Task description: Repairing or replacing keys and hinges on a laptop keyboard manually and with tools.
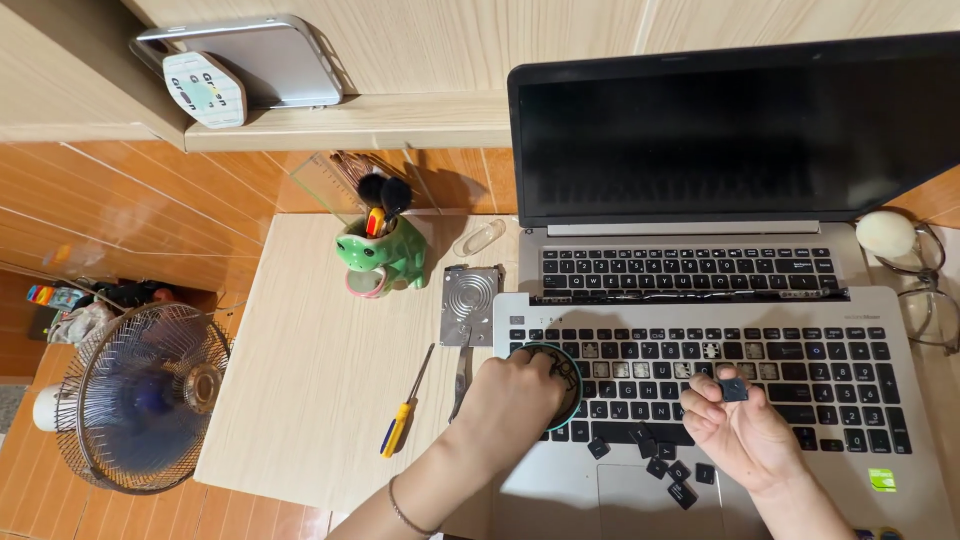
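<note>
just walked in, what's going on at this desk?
A person is pulling keycaps off a silver laptop lying on a second open laptop. The right hand pinches a small black square keycap above the keyboard, where several keys are missing. The left hand reaches into a small round teal-rimmed bowl on the keyboard's left side. Loose black keycaps lie on the palm rest. A yellow-and-blue screwdriver lies on the table.

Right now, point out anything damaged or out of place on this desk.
The front laptop keyboard has gaps where keycaps are missing in its upper letter rows. Loose black keycaps lie scattered on the palm rest. The right hand pinches one keycap; the left hand rests on a small round bowl.
</note>
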